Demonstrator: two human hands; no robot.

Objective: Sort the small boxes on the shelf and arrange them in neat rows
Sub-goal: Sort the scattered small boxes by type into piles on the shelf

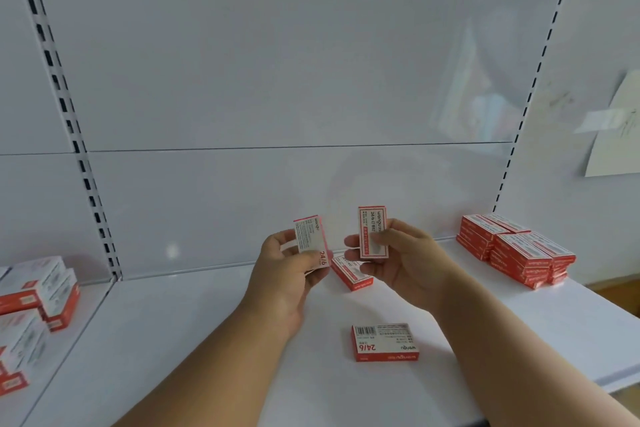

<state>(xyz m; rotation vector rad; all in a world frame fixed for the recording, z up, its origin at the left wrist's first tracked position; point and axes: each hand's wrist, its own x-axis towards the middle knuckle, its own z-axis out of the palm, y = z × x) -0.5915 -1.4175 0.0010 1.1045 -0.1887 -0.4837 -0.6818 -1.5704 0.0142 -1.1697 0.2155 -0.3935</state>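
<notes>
Both hands are raised above the white shelf (194, 340), each holding one small red-and-white box upright. My left hand (287, 274) grips a box (309, 239) with its printed back toward me. My right hand (401, 260) pinches another box (371, 230) by its lower half. Between and below the hands, a third box (351, 272) lies flat on the shelf. A fourth box (384, 342) lies flat nearer me, barcode side up. At the back right stand neat stacks of the same boxes (516, 251), several layers high.
More red-and-white boxes (33, 308) are piled loosely on the neighbouring shelf section at the left. Slotted uprights (74, 135) frame the white back panel. A sheet of paper (616, 128) hangs on the wall at the right. The shelf's front edge runs near the lower right.
</notes>
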